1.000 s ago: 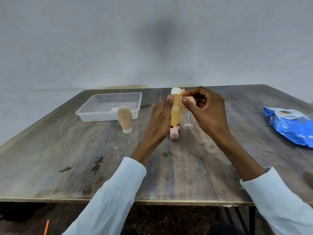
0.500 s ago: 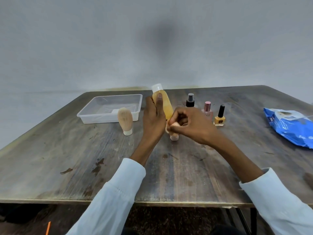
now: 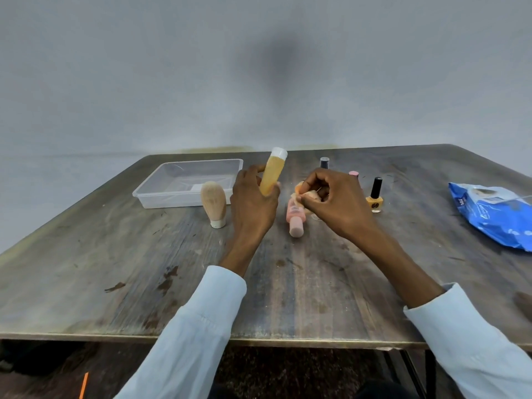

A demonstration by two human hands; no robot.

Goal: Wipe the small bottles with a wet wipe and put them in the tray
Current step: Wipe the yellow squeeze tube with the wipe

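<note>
Translucent amber cylindrical bottle with white cap: left hand grips its lower end, fingers curled round it. Held above the tabletop's middle, long axis near upright, cap up and tipped toward the far right. Right hand pinches a crumpled wet wipe just beside it. Clear plastic tray sits near the far left corner.
</note>
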